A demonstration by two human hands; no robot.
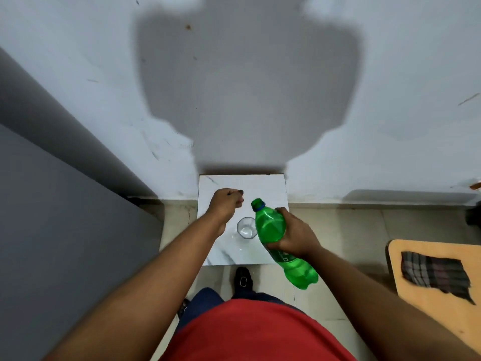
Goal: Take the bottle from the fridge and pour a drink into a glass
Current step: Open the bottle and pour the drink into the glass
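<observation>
Gripping the green bottle (270, 227) around its middle, the right hand (295, 235) held it tilted above the small white marble-patterned table (263, 186), its uncapped mouth pointing up and away, beyond the far rim of the glass (246, 227). The glass stood upright on the tabletop, near the middle, just beside the bottle's shoulder and well in from every edge. The left hand (226, 203) hovered over the table's left half, fingers curled into a loose fist; whether it pinched something small I could not tell. Bare tabletop lay open behind the glass toward the wall (78, 74), which the table's far edge met. A grey cabinet side (65, 230) closed in the left. On the right, tiled floor (364, 225) stayed open up to a wooden chair seat (416, 295) carrying a checked cloth (434, 272), well apart from the table.
</observation>
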